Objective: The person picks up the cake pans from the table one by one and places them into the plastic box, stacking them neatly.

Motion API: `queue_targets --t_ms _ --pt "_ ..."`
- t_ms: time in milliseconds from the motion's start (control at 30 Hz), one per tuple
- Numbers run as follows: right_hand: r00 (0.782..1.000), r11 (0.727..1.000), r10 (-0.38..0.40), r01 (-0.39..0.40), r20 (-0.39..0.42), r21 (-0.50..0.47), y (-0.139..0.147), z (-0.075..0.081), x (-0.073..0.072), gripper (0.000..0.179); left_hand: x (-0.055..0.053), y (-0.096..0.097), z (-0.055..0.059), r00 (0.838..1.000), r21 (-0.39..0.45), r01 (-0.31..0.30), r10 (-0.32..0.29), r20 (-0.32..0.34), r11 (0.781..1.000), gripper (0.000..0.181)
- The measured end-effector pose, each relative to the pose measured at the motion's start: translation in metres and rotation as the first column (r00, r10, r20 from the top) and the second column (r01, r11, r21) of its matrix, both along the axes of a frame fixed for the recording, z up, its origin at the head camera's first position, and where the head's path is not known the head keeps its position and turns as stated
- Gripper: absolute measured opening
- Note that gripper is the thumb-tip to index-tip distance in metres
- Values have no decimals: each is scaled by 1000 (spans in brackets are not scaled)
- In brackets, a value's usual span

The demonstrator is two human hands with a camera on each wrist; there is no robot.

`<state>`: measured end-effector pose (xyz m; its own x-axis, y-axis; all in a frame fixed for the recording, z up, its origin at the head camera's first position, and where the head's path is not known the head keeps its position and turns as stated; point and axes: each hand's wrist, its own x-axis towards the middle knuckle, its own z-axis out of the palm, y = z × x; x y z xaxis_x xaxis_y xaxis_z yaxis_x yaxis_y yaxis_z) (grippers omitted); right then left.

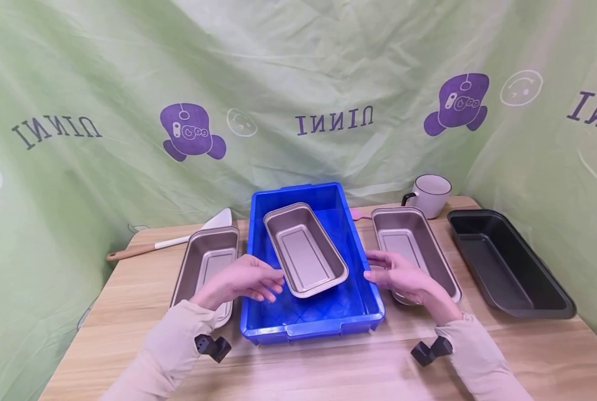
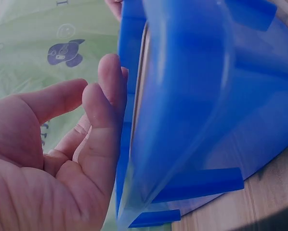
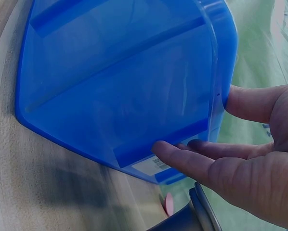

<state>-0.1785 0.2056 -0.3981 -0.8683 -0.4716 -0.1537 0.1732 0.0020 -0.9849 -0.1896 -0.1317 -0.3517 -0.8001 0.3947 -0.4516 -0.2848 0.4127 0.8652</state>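
A champagne-coloured loaf pan (image 1: pixel 306 253) sits at an angle inside a blue plastic bin (image 1: pixel 313 329). My left hand (image 1: pixel 248 280) reaches over the bin's left rim, its fingers loosely bent near the pan's left side and holding nothing. On the other side, my right hand (image 1: pixel 404 275) is at the bin's right rim. In the right wrist view its thumb (image 3: pixel 250 103) meets the rim, while the fairly straight fingers (image 3: pixel 187 161) lie along the outer wall. Whether those fingers press on the wall is hard to tell.
Matching loaf pans flank the bin, one left (image 1: pixel 213 250) and one right (image 1: pixel 404 236). Farther right lies a black loaf pan (image 1: pixel 509 267). A white mug (image 1: pixel 432 196) and a pink utensil (image 1: pixel 361 214) are behind; a white spatula with wooden handle (image 1: pixel 173 241) lies back left.
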Motion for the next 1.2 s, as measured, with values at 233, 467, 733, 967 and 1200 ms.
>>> queue_targets --t_ms 233,467,733,967,1200 --pt "1000 1000 10 -10 -6 0 0 0 0 69 1 -9 8 1000 27 11 -11 -22 1000 28" --pt "1000 1000 14 -14 -4 -3 1 1 0 70 1 -29 17 999 59 6 -3 -50 998 33" --pt "1000 1000 20 -20 2 -14 1 1 1 70 8 -66 21 997 120 -55 62 -56 991 33" --pt "1000 999 27 -27 7 -28 1 -2 0 71 25 -105 15 997 198 -52 61 -44 979 19" --pt "999 999 32 -32 13 -33 1 0 0 71 44 -151 -2 992 222 -97 111 -53 970 23"
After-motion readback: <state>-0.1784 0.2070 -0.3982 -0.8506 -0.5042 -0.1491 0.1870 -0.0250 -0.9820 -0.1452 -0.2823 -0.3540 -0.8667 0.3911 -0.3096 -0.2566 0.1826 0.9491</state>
